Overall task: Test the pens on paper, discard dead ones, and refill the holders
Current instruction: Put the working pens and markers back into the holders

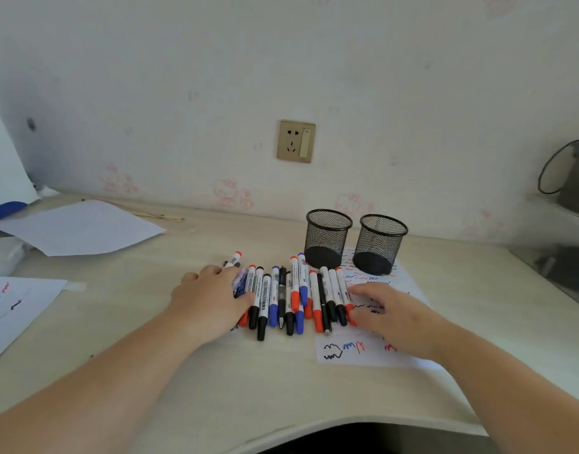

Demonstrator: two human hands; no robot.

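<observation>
So I've got the markers (291, 296) in a row on the desk (216, 388), long axes pointing away from me toward the two empty mesh holders (327, 239). My left hand (212, 299) and right hand (389, 312) bracket them, fingers relaxed flat, gripping nothing. Right hand's nearer the holders.

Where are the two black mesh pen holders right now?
In the head view, the two mesh holders stand side by side right of centre on the desk, just behind the row of pens, below the wall socket.
</observation>
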